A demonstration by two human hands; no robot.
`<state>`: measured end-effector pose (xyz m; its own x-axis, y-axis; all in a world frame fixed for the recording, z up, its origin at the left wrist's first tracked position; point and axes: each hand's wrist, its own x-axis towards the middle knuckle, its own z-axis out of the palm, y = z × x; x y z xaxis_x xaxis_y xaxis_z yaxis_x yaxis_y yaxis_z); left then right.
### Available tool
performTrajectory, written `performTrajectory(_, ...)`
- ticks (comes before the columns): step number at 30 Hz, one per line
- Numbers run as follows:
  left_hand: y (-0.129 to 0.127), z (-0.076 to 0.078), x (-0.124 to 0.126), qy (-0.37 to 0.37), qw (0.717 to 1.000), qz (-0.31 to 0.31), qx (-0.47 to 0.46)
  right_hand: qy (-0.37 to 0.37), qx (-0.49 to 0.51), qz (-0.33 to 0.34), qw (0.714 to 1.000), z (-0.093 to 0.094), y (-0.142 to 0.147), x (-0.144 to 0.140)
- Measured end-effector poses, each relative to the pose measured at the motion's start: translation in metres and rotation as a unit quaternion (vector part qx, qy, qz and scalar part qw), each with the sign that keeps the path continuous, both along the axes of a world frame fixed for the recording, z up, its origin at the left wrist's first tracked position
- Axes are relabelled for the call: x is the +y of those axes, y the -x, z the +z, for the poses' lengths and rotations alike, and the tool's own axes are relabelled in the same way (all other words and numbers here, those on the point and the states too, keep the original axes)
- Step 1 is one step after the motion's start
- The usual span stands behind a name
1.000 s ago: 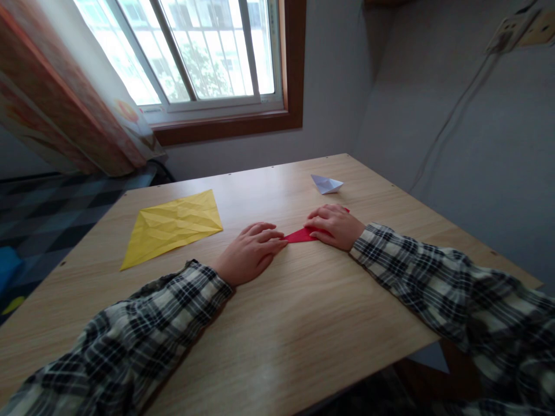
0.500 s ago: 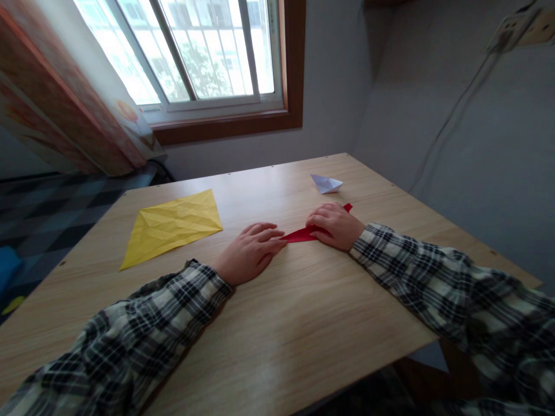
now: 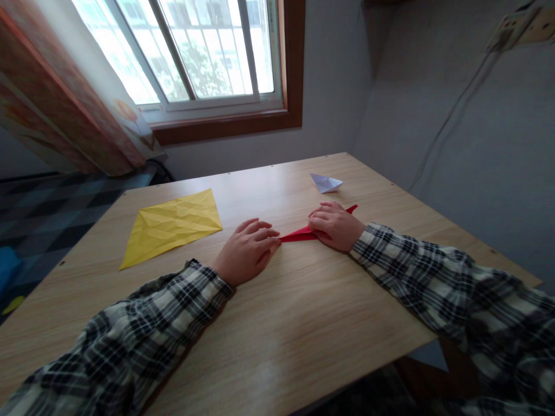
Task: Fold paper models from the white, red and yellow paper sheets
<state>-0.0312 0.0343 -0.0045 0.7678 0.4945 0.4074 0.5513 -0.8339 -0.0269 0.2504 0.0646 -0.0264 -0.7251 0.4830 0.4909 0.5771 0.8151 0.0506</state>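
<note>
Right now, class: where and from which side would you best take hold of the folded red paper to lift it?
Probably at the far pointed tip of the red paper, approached from the right: it pokes out free past the right hand, slightly raised, while the left hand sits at the other tip.

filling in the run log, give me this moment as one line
left hand: flat on table, fingertips at red paper tip | right hand: pressing red paper | nearby: yellow paper, white paper boat
</note>
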Motion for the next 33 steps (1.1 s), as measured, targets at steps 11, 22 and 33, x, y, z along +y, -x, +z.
performTrajectory(11,0.001,0.004,-0.003,-0.021,0.999,0.031,-0.037,-0.002,-0.012,0.007,1.000,-0.002,0.001,0.002)
performTrajectory(22,0.004,0.005,0.001,-0.033,0.997,0.043,-0.057,-0.003,-0.014,0.016,1.000,-0.001,0.000,0.004)
performTrajectory(33,0.006,-0.003,0.008,0.037,0.999,-0.014,-0.032,0.008,-0.001,0.027,1.000,-0.002,0.004,0.005)
